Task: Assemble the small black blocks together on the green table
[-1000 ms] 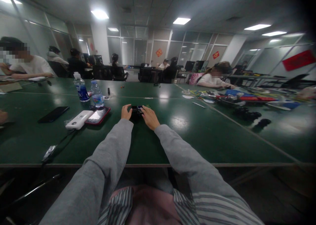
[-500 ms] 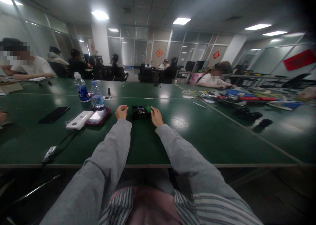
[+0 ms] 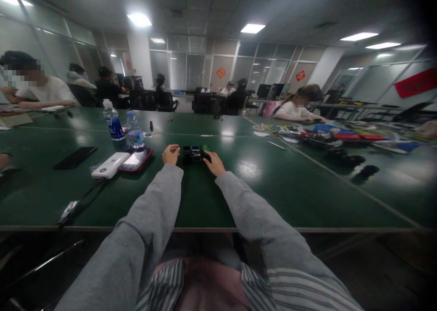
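Note:
My left hand [image 3: 171, 155] rests just left of a small black device [image 3: 191, 154], fingers loosely curled and thumb slightly apart from them. Nothing shows between those fingers. The device lies on the green table and has a small screen and metal parts. At its right side is a green circuit board [image 3: 205, 147]. My right hand [image 3: 215, 163] grips this board from the right, its fingers covering the lower part. Whether the board touches the device, I cannot tell.
Left of my hands lie a white power bank [image 3: 110, 165], a red-edged phone [image 3: 137, 160] and a black phone [image 3: 75, 158]. Two bottles, one dark blue [image 3: 114, 123] and one clear [image 3: 135, 132], stand behind. Cables and tools [image 3: 327, 135] cover the right. People sit around.
My right hand has shifted slightly left, its fingers now covering more of the green circuit board. My left hand has moved a little toward the device.

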Demonstrator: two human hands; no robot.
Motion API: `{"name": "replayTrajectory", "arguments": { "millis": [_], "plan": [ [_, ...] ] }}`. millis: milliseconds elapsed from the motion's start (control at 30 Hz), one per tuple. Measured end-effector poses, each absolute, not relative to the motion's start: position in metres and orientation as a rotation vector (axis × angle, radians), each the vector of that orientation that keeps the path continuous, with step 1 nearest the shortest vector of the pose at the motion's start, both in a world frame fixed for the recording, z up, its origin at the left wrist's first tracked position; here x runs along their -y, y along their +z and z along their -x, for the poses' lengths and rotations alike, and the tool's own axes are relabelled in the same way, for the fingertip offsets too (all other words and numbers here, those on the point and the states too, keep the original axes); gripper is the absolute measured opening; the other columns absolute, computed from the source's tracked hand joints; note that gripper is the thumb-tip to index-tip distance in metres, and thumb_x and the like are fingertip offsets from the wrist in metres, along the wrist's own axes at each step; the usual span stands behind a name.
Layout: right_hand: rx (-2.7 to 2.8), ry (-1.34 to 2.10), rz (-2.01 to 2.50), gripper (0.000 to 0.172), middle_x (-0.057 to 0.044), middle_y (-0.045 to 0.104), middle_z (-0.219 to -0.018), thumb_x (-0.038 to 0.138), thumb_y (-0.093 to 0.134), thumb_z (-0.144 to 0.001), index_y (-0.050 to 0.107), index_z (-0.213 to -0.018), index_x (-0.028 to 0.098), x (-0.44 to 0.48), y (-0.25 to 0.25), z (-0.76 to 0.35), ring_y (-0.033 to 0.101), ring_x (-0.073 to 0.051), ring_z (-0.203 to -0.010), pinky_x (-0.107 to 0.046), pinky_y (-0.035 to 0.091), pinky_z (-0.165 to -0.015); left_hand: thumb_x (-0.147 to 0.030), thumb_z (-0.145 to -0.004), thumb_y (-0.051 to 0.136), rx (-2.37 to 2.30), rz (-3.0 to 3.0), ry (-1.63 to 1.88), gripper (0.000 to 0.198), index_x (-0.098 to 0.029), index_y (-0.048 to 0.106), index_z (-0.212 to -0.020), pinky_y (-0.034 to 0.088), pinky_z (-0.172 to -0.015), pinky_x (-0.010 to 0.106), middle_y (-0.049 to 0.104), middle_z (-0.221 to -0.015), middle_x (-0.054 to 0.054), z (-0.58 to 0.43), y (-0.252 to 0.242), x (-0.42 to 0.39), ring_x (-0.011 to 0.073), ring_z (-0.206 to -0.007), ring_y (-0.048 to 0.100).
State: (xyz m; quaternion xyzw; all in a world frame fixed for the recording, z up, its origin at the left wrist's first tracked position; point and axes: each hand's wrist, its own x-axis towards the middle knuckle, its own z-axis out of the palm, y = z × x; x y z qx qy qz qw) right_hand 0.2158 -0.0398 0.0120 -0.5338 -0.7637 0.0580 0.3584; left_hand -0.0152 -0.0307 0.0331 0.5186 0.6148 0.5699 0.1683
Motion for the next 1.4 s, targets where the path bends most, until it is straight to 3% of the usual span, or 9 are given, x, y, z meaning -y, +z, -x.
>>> {"name": "replayTrajectory", "arguments": {
  "millis": [233,533,767,967,1200,1400],
  "plan": [
    [1.950,0.115,1.402,0.046,-0.008,0.051,-0.121,0.039,0.053,-0.083,0.048,-0.126,0.027,0.043,0.015,-0.217,0.052,-0.020,-0.109,-0.038,0.044,-0.092,-0.026,-0.075,0.062,-1.783,-1.521,1.605,0.023,-0.023,0.063,-0.098,0.049,-0.075,0.026,0.069,-0.092,0.001,0.016,0.032,0.029,0.0124,-0.077,0.064],
    [1.926,0.127,1.413,0.045,-0.008,0.054,-0.117,0.039,0.053,-0.083,0.048,-0.125,0.026,0.043,0.015,-0.218,0.054,-0.021,-0.107,-0.039,0.044,-0.092,-0.026,-0.074,0.062,-1.766,-1.525,1.595,0.024,-0.023,0.064,-0.098,0.049,-0.077,0.027,0.068,-0.091,0.001,0.018,0.027,0.023,0.0121,-0.077,0.063],
    [1.817,0.202,1.469,0.078,-0.018,0.046,-0.131,0.046,0.059,-0.076,0.026,-0.138,0.012,0.040,0.015,-0.216,0.049,-0.028,-0.117,-0.043,0.041,-0.096,-0.022,-0.073,0.062,-1.739,-1.564,1.622,0.024,-0.022,0.065,-0.097,0.049,-0.074,0.025,0.068,-0.091,0.002,0.018,0.026,0.022,0.0118,-0.077,0.062],
    [1.834,0.303,1.552,0.070,-0.017,0.056,-0.119,0.041,0.058,-0.078,0.031,-0.134,0.011,0.039,0.018,-0.216,0.054,-0.025,-0.111,-0.039,0.044,-0.092,-0.005,-0.069,0.054,-1.773,-1.639,1.578,0.034,-0.020,0.067,-0.096,0.048,-0.079,0.025,0.068,-0.094,0.001,0.019,0.027,0.023,0.0108,-0.077,0.062],
    [1.782,0.290,1.606,0.070,-0.017,0.056,-0.118,0.041,0.056,-0.078,0.028,-0.135,0.010,0.039,0.016,-0.218,0.055,-0.025,-0.109,-0.039,0.043,-0.092,0.000,-0.067,0.051,-1.758,-1.668,1.606,0.039,-0.020,0.067,-0.096,0.048,-0.078,0.024,0.068,-0.093,0.001,0.021,0.025,0.022,0.0106,-0.077,0.061],
    [1.796,-0.018,1.518,0.068,-0.020,0.041,-0.132,0.045,0.048,-0.083,0.028,-0.137,0.008,0.042,0.020,-0.216,0.036,-0.026,-0.125,-0.042,0.031,-0.102,-0.001,-0.066,0.056,-1.655,-1.635,1.649,0.036,-0.018,0.067,-0.096,0.050,-0.076,0.023,0.068,-0.093,0.003,0.022,0.020,0.017,0.0109,-0.081,0.062]
  ]
}}
